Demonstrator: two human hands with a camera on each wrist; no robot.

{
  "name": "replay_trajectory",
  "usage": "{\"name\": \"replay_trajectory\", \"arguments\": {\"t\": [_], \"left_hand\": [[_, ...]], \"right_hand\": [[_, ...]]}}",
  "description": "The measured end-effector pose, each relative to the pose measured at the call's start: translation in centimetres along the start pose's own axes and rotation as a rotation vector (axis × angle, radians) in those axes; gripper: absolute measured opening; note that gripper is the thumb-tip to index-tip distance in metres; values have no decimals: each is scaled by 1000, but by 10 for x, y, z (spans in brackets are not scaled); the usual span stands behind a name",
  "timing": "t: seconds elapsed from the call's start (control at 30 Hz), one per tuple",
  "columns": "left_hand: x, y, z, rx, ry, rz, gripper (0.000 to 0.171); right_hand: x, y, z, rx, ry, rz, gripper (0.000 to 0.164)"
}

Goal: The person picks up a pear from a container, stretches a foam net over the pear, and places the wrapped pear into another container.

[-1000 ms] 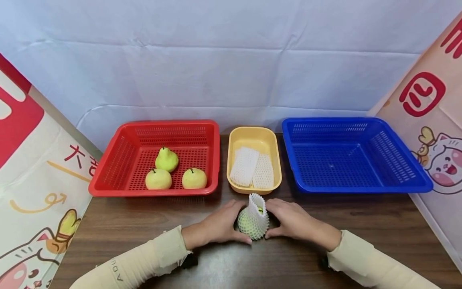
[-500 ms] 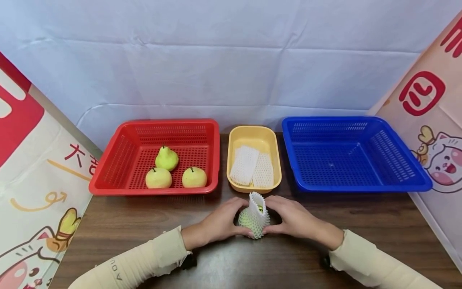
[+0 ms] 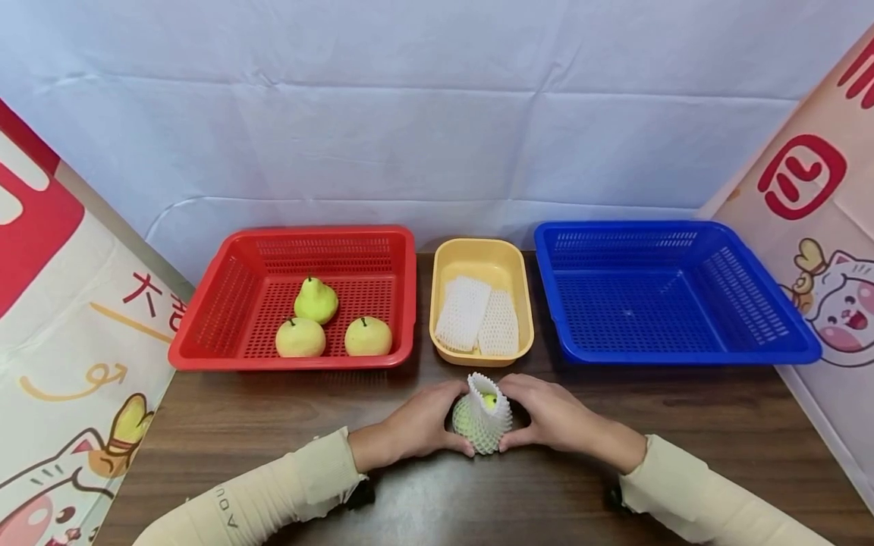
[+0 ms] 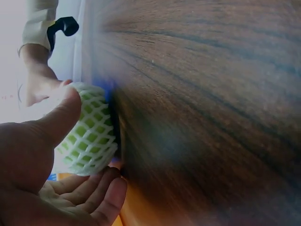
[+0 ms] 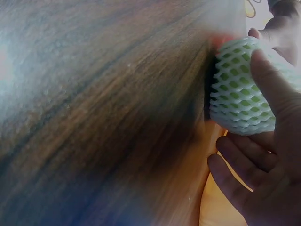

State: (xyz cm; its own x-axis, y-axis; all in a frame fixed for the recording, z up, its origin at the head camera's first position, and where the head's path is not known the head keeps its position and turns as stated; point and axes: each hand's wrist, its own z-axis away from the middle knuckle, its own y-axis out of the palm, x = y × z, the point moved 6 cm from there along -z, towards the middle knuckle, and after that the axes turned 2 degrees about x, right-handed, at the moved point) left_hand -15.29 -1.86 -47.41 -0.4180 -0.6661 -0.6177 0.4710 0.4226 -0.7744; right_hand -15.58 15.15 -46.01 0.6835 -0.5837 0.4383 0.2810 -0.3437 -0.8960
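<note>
On the table, a green pear [image 3: 490, 400] sits upright in a white foam net sleeve [image 3: 483, 434], its tip and dark stem showing through the sleeve's mouth. The back of the mouth stands up higher than the front. From the left side, my left hand [image 3: 425, 422] holds the netted pear between thumb and fingers. Opposite it, my right hand [image 3: 551, 414] grips the other side in the same way. Both wrist views show a thumb over the near side of the net, with fingers [image 5: 247, 157] curving behind; some fingertips are hidden.
A red basket [image 3: 292, 362] at the left holds one green pear [image 3: 316, 302] and two round yellow fruits [image 3: 300, 338]. Behind my hands stands a yellow tray [image 3: 481, 249] with white net sleeves [image 3: 463, 313]. A blue basket [image 3: 690, 356] is at the right.
The sleeve's mouth has moved slightly lower and spread wider, so more of the pear's top shows. My hands have stayed around the fruit, with small shifts of the thumbs.
</note>
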Motion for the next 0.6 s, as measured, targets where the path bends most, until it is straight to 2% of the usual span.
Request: {"name": "replay_trajectory", "arguments": {"t": [0.17,0.37,0.6], "left_hand": [[3,2,-2,9,23,13,77],[5,5,-5,13,50,-11,76],[6,10,-7,-4,42,-103,77]], "right_hand": [[-1,4,-2,31,17,26,72],[-1,5,-3,29,11,64,72],[0,9,-6,22,3,160,74]]}}
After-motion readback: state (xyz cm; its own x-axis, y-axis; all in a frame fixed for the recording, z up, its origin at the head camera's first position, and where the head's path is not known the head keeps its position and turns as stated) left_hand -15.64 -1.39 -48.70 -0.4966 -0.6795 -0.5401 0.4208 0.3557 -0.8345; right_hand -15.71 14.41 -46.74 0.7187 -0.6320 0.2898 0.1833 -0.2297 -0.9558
